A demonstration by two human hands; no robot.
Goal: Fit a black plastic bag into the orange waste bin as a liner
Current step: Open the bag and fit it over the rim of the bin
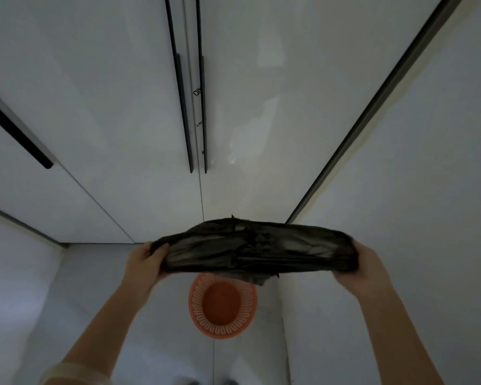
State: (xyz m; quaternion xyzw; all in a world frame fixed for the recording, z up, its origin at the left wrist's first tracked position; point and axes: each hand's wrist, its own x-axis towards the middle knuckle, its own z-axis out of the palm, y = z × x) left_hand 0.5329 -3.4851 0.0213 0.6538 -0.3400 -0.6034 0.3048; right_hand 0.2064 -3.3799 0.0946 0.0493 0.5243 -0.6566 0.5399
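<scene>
Left hand [145, 262] and right hand [364, 266] are pinching the black bag [256, 251] ends, stretching it above the orange bin [222, 333]; mouth needs opening before lowering.

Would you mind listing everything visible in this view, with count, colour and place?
Plastic bag: one, black, stretched between both hands, above the bin.
Waste bin: one, orange, slatted wall, standing on the floor below the bag, empty inside.
Cabinet doors: several, glossy white, ahead of the person.
Door handles: two long vertical bars at centre, one more at far left, black.
Floor: pale grey tiles, under the bin.
Left hand: one, gripping the bag's left end.
Right hand: one, gripping the bag's right end.
</scene>
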